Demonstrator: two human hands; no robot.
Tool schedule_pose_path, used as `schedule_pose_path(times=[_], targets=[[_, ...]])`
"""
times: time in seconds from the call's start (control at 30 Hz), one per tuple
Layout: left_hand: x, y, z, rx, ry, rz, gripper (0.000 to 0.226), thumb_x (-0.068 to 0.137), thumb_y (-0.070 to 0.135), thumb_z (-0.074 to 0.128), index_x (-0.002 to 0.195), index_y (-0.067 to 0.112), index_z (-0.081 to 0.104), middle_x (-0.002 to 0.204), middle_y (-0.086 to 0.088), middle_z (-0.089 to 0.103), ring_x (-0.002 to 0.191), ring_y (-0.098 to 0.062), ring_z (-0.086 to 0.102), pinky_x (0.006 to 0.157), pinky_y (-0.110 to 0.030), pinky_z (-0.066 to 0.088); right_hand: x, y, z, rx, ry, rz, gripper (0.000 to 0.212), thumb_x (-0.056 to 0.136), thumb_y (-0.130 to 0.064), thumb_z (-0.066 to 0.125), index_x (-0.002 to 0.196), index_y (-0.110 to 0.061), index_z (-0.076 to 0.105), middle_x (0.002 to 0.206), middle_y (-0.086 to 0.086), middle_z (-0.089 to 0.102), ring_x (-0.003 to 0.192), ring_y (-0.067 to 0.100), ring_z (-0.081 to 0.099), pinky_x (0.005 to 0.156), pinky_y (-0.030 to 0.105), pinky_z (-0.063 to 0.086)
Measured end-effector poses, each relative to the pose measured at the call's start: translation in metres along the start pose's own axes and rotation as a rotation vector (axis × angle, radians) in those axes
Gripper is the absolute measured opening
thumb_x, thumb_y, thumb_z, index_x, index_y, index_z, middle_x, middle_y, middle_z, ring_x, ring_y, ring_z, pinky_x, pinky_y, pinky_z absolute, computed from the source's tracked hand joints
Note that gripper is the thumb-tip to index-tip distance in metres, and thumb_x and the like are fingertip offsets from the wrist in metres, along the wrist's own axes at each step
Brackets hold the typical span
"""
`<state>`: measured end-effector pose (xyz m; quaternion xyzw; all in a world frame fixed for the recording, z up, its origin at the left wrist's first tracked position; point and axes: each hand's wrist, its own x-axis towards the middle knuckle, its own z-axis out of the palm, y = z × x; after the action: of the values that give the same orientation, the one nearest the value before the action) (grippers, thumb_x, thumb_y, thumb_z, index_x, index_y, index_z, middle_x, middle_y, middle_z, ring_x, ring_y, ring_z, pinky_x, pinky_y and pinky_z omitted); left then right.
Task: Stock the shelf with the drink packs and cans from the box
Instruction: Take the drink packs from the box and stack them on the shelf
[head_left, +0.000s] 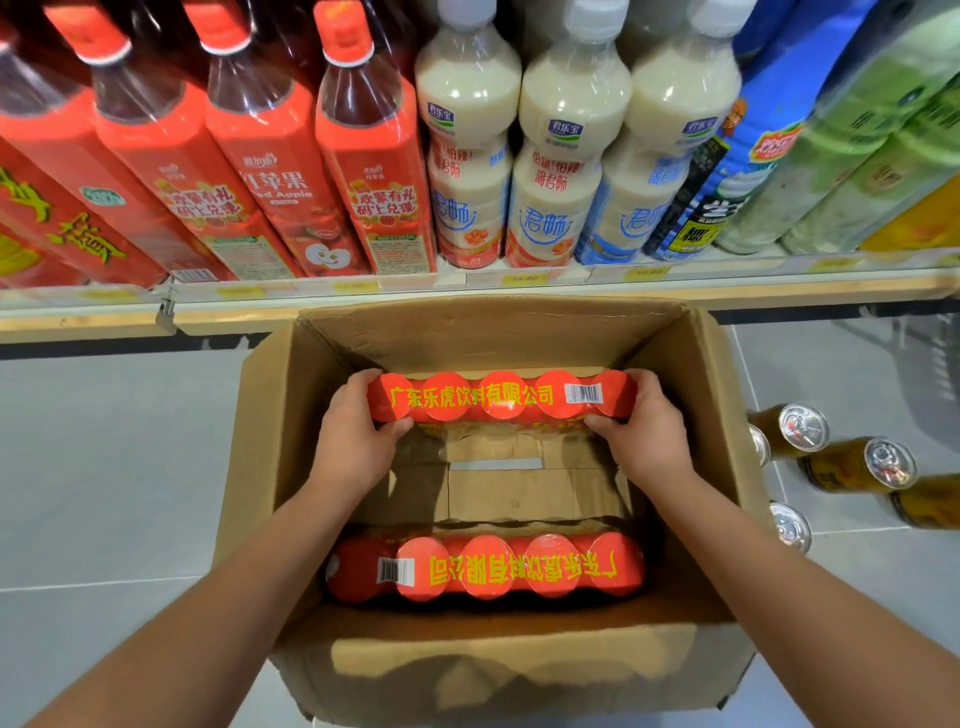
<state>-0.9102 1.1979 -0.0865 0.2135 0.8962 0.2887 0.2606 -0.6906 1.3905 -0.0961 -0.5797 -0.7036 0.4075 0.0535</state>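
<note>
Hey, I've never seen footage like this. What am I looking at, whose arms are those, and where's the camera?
There is no machine here, just a person working with bare hands. The single picture comes from a camera worn on their head, looking forward and down, so both arms reach in from the bottom edge. An open cardboard box sits on the floor in front of a shop shelf stocked with red bottles and milky bottles. Two red shrink-wrapped drink packs are inside the box. The left hand and right hand grip the far pack at its two ends, fingers curled round it. The near pack lies untouched. A few loose cans are on the floor to the right of the box.
</note>
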Motion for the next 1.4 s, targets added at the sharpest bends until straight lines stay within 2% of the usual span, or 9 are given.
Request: schedule_pose_path(times=[0.27,0.4,0.57,0.7,0.77,0.97,1.13,1.3,1.4], targets=[[-0.029,0.032,-0.038,0.015,0.092,0.096,0.074,0.084,0.019,0.080,0.148,0.020,0.043,0.141,-0.004,0.054,0.130,-0.024,0.051,0.105,-0.035,0.039,-0.032,-0.021,-0.040,0.021,0.040,-0.032,0.073,0.084,-0.023,0.085,0.147,-0.018,0.047,0.133,0.004,0.067,0.117,0.021,0.064,0.088,0.027,0.043],[-0.058,0.077,-0.093,-0.004,0.116,0.159,0.068,0.083,0.021,0.081,0.142,0.022,0.048,0.135,-0.003,0.059,0.124,-0.024,0.056,0.103,-0.039,0.047,-0.066,-0.061,-0.090,0.054,0.077,-0.048,0.069,0.081,-0.024,0.088,0.141,-0.019,0.054,0.111,-0.004,0.066,0.104,0.019,0.064,0.082,0.025,0.040],[-0.110,0.154,-0.189,-0.070,0.124,0.179,0.071,0.085,0.017,0.079,0.148,0.018,0.044,0.134,0.004,0.049,0.116,-0.001,0.043,0.091,-0.012,0.038,-0.121,-0.140,-0.182,0.082,0.093,-0.103,0.069,0.077,-0.026,0.090,0.138,-0.020,0.057,0.120,0.000,0.072,0.102,0.020,0.066,0.084,0.028,0.048],[-0.152,0.228,-0.275,-0.141,0.135,0.239,0.069,0.087,0.018,0.077,0.147,0.018,0.043,0.137,0.004,0.047,0.124,-0.014,0.047,0.098,-0.030,0.050,-0.167,-0.212,-0.265,0.127,0.118,-0.184,0.062,0.077,-0.021,0.089,0.130,-0.020,0.057,0.111,-0.007,0.065,0.096,0.011,0.060,0.068,0.005,0.037],[-0.174,0.266,-0.317,-0.167,0.152,0.257,0.070,0.088,0.017,0.076,0.149,0.017,0.042,0.137,0.005,0.045,0.128,-0.019,0.048,0.103,-0.045,0.050,-0.190,-0.248,-0.308,0.158,0.120,-0.233,0.061,0.077,-0.021,0.090,0.129,-0.022,0.058,0.111,-0.009,0.064,0.094,0.009,0.061,0.075,0.009,0.041],[-0.237,0.376,-0.438,-0.228,0.220,0.340,0.072,0.089,0.017,0.075,0.152,0.016,0.040,0.141,-0.004,0.047,0.128,-0.027,0.052,0.102,-0.048,0.050,-0.266,-0.355,-0.436,0.261,0.142,-0.391,0.056,0.077,-0.028,0.091,0.106,-0.055,0.052,0.107,-0.028,0.064,0.095,-0.018,0.060,0.076,0.003,0.043],[-0.290,0.450,-0.525,-0.383,0.254,0.369,0.069,0.091,0.027,0.074,0.151,0.030,0.039,0.147,0.000,0.047,0.131,-0.021,0.053,0.106,-0.049,0.048,-0.329,-0.428,-0.532,0.368,0.132,-0.471,0.059,0.067,-0.047,0.088,0.118,-0.050,0.058,0.119,-0.012,0.070,0.106,0.007,0.068,0.089,0.034,0.056],[-0.350,0.512,-0.593,-0.462,0.290,0.489,0.056,0.089,0.042,0.071,0.134,0.061,0.042,0.129,0.035,0.055,0.116,0.002,0.062,0.094,-0.022,0.054,-0.383,-0.477,-0.610,0.439,0.200,-0.573,0.066,0.062,-0.056,0.089,0.122,-0.046,0.063,0.114,-0.020,0.074,0.102,-0.003,0.069,0.083,0.016,0.053],[-0.381,0.543,-0.625,-0.469,0.350,0.532,0.053,0.081,0.060,0.067,0.125,0.071,0.039,0.133,0.028,0.051,0.121,-0.001,0.058,0.098,-0.036,0.053,-0.411,-0.495,-0.642,0.524,0.253,-0.597,0.072,0.058,-0.056,0.091,0.124,-0.044,0.065,0.110,-0.022,0.076,0.098,-0.004,0.072,0.081,0.017,0.055]])
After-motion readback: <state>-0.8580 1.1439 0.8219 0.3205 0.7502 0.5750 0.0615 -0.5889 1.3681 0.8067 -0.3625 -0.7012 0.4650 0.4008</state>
